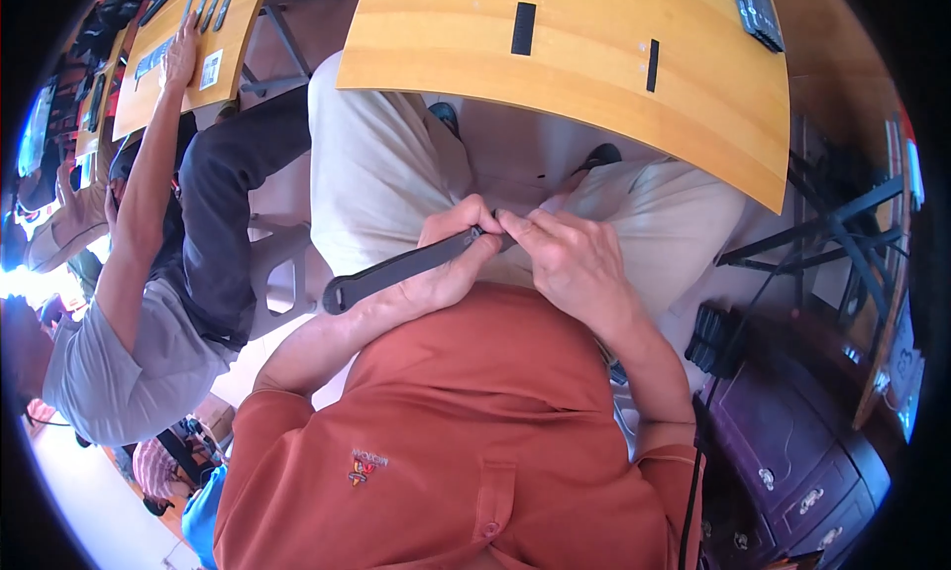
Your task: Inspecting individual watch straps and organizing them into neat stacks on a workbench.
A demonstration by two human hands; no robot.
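Observation:
I sit with both hands over my lap, in front of an orange shirt and light trousers. My left hand (451, 258) is closed around a long dark grey flat tool handle (391, 270) that ends in a rounded loop at the left. My right hand (565, 253) pinches the other end of the same tool, fingertips meeting my left thumb. What lies at that end is hidden by my fingers.
A yellow wooden table (594, 75) curves above my knees, with two small black strips (523, 28) and a dark object (758, 10) on it. To the left, another person (149, 273) reaches an arm up to a second table (188, 45). A dark cabinet (792, 451) stands right.

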